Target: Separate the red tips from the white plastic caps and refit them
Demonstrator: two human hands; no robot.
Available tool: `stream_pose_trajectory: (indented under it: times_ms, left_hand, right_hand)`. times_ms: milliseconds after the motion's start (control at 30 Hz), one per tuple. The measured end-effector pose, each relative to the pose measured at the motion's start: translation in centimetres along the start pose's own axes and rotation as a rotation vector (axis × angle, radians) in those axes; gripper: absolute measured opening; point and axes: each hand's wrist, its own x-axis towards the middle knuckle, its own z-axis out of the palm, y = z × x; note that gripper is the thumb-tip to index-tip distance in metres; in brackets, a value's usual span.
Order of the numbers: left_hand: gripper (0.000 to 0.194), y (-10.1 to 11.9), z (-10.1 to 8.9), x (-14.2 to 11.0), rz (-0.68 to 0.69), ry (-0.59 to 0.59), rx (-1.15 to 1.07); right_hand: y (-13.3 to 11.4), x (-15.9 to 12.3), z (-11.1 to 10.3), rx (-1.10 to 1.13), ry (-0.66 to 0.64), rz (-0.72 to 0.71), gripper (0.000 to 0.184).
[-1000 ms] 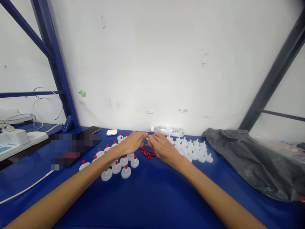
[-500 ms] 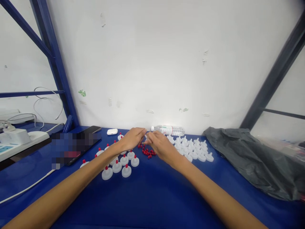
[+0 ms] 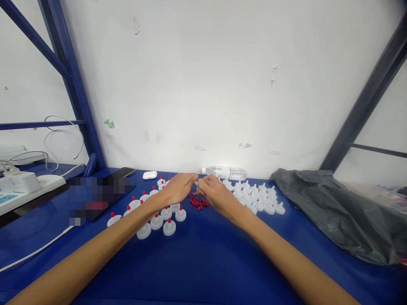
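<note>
My left hand (image 3: 182, 188) and my right hand (image 3: 216, 194) meet at the fingertips, just above a pile of small red caps (image 3: 199, 203). The fingers of both are closed. A bit of a white nozzle lid (image 3: 196, 184) shows between them, on the right hand's side; the rest is hidden. What the left fingertips pinch cannot be made out. Around my left forearm stand several white nozzle lids with red caps (image 3: 169, 228) on their tips. Right of my right hand lies a group of white nozzle lids without red caps (image 3: 259, 205).
A clear plastic bottle (image 3: 226, 173) lies along the wall behind my hands. At the left are a white case (image 3: 149, 175), a dark phone (image 3: 122, 173), a cable and a power strip (image 3: 51, 183). A grey plastic bag (image 3: 324, 207) covers the right side of the blue table (image 3: 203, 262).
Both hands stay together over the red caps. My left hand has turned slightly and sits a little lower, and less of the white piece shows between the fingers.
</note>
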Motion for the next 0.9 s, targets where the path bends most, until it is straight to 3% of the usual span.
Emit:
stream_pose_trajectory:
  times_ms: [267,533,900]
  left_hand:
    - [0.042,0.1,0.46,-0.06,-0.035,0.0,0.023]
    - [0.044,-0.21,0.83,-0.07,-0.026,-0.009,0.008]
    - [0.051,0.29,0.21,-0.26,-0.003,-0.017,-0.056]
  right_hand:
    - [-0.12,-0.05,-0.28,-0.038,-0.068,-0.054,0.023]
    - [-0.23,0.04,-0.65,0.072,-0.119,-0.024,0.025]
    - [-0.06,-0.25,0.02,0.332,-0.041,0.118,0.028]
